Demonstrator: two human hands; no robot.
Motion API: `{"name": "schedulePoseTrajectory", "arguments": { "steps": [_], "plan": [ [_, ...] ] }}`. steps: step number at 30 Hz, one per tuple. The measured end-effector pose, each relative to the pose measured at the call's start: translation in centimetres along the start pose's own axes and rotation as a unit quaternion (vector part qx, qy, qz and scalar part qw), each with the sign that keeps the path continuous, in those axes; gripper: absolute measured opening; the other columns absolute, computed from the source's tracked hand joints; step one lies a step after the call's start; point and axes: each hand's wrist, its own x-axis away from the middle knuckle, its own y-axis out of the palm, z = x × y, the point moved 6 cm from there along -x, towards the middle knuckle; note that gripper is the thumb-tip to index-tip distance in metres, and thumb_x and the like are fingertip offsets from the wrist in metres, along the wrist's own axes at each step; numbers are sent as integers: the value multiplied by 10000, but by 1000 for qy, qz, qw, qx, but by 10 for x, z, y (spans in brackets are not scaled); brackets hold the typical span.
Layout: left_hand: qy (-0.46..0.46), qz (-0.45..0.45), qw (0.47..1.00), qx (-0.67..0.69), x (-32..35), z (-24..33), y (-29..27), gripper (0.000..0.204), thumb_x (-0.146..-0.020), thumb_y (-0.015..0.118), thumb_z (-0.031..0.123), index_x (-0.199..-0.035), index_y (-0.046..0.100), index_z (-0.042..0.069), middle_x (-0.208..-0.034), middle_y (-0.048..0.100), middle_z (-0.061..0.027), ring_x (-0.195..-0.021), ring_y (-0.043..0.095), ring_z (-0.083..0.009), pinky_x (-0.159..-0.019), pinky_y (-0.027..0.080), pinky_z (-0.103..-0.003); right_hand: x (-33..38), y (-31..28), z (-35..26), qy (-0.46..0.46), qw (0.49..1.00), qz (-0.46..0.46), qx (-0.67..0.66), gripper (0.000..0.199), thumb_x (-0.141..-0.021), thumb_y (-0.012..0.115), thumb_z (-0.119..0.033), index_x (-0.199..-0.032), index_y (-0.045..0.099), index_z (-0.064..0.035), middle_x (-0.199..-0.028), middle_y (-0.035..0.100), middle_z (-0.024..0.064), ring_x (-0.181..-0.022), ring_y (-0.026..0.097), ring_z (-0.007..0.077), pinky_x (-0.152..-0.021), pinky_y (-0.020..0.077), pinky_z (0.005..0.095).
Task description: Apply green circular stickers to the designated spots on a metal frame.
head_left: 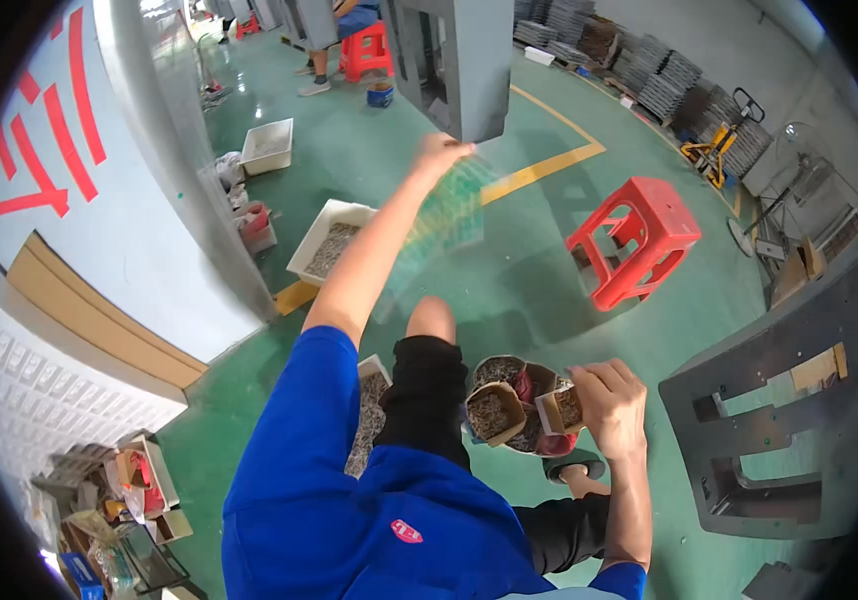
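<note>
My left hand (441, 152) is stretched far forward, closed at the lower end of a tall grey metal casing (484, 75). From its fingers trails a thin, see-through green sheet (459, 210), smeared by motion; its exact kind does not show. By my right knee, my right hand (611, 405) is closed, with curled fingers beside a small cardboard box (560, 408) of small metal parts. Whatever those fingers hold is hidden. That box sits in a round tub among several containers, including another open cardboard box (494, 413) of similar parts.
A red plastic stool (639, 240) stands front right, near a grey slotted metal casing (779, 400). White trays of small parts (327, 245) (369, 410) lie left of my legs. A person (349, 25) sits at the back. A yellow pallet jack (719, 150) and stacked grey parts line the far right.
</note>
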Motion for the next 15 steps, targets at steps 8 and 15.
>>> {"name": "schedulePoseTrajectory", "arguments": {
  "steps": [8,15],
  "plan": [
    [53,16,991,-120,-115,16,2,864,-527,817,496,-1089,514,-86,-1106,592,-227,-1040,580,-303,-892,444,-347,-78,3,12,-37,997,45,-46,194,-623,633,11,-814,637,-23,-749,602,72,-668,565,238,-570,478,337],
    [189,-50,981,-16,-69,53,52,452,-612,767,314,-923,642,10,-919,674,-132,-881,637,-239,-775,472,-335,-228,-70,15,-81,983,165,2,112,-659,651,3,-768,635,-19,-683,569,115,-676,560,287,-594,459,366]
  ]
}}
